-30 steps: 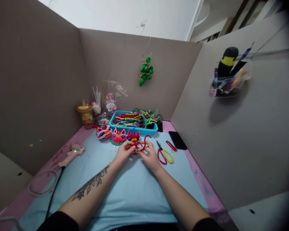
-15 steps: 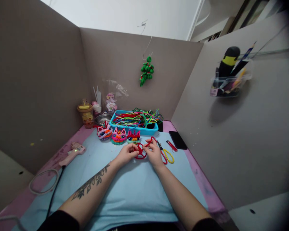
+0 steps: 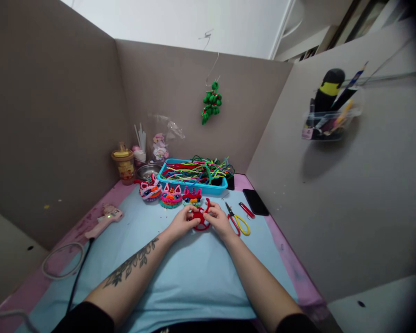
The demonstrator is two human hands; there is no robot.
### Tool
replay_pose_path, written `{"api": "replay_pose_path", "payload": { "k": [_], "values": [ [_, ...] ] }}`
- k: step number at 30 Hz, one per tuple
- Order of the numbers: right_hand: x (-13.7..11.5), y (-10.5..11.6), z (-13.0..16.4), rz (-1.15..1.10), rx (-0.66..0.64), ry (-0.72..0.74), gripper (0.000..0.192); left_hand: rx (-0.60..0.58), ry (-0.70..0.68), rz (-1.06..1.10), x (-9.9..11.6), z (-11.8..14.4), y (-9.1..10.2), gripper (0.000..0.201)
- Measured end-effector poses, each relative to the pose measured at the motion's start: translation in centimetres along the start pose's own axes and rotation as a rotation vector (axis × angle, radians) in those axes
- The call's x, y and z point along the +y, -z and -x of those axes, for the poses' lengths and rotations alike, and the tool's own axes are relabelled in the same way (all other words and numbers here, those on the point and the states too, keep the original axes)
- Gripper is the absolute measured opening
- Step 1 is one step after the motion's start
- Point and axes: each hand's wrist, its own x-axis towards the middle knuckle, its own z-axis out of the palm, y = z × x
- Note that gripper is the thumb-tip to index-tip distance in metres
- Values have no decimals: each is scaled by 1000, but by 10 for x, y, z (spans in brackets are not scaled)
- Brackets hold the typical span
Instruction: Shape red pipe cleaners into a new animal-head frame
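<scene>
Bending red pipe cleaner into coil, low over table centre; left hand and right hand both pinching it. Next move probably calls for tighter wrap, steady grip.

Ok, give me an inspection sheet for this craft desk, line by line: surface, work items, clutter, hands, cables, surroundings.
Surface: light blue mat over a pink tabletop.
Work items: red pipe cleaner piece, bent into loops, held between both hands.
Clutter: blue tray of pipe cleaners; three finished fuzzy heads; scissors; red clippers; black phone; cup; metal bowl.
Hands: left hand and right hand both pinch the red piece.
Cables: black cord from the pink glue gun; coiled white cord.
Surroundings: grey partition walls; green ornament hanging; clear pen holder on right wall.
</scene>
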Motion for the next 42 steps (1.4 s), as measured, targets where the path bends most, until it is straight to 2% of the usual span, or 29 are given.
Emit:
{"api": "replay_pose_path", "payload": {
  "k": [5, 9, 12, 14, 18, 21, 26, 31, 36, 38, 40, 42],
  "values": [
    [-1, 1, 0, -48, -49, -2, 26, 39, 28, 58, 1, 0, -1, 54],
    [-1, 2, 1, -29, -105, -10, 28, 43, 36, 76, 8, 2, -4, 56],
    [-1, 0, 2, -36, -95, -8, 28, 56, 19, 39, 10, 2, -6, 54],
    [-1, -1, 2, -68, -61, -15, 30, 127, -29, -42, 9, 2, -6, 49],
    [-2, -2, 0, -190, 36, -34, 31, 363, -155, -188, 9, -1, 0, 35],
    [-1, 0, -2, -236, 130, -27, 29, 430, -178, -282, 12, -1, 5, 24],
    [2, 1, -4, -260, 224, -43, 31, 311, -123, -382, 11, 1, 0, 23],
    [-1, -7, 0, -299, 160, -41, 31, 253, -77, -335, 5, 2, -7, 29],
    [0, -11, 2, -300, 103, -22, 27, 172, -30, -268, 8, 1, -4, 31],
    [2, -10, 2, -244, 127, -3, 26, 245, -26, -263, 9, 0, -1, 31],
    [3, -8, 2, -171, 152, 20, 25, 377, -82, -286, 9, -2, 2, 27],
    [2, -6, 2, -110, 146, 48, 25, 451, -152, -325, 9, -2, 3, 26]
  ]
}}
